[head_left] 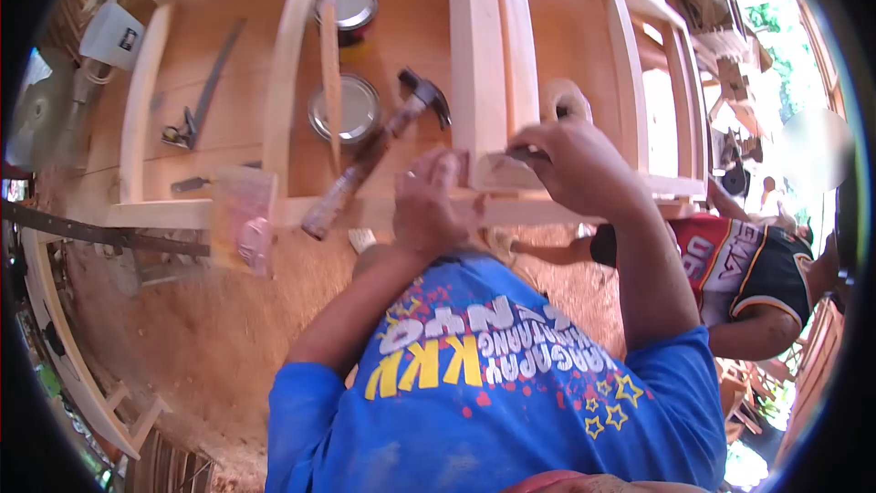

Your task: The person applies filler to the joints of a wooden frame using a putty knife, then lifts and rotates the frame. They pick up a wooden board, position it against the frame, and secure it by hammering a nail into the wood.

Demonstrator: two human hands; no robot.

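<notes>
My right hand is closed round a small dark tool whose kind I cannot make out. It is over the pale end of a timber piece at the frame's near rail. My left hand is closed beside that timber end, its fingers curled at a small brownish piece that is blurred and partly hidden. A claw hammer lies slantwise to the left, its handle across the near rail. Just beyond my right hand stands a roll of tape.
The wooden frame has several crosspieces over a panel. Two round cans, a hand plane or similar metal tool and a chisel-like tool lie left. A plastic packet hangs over the rail. Another person is at right.
</notes>
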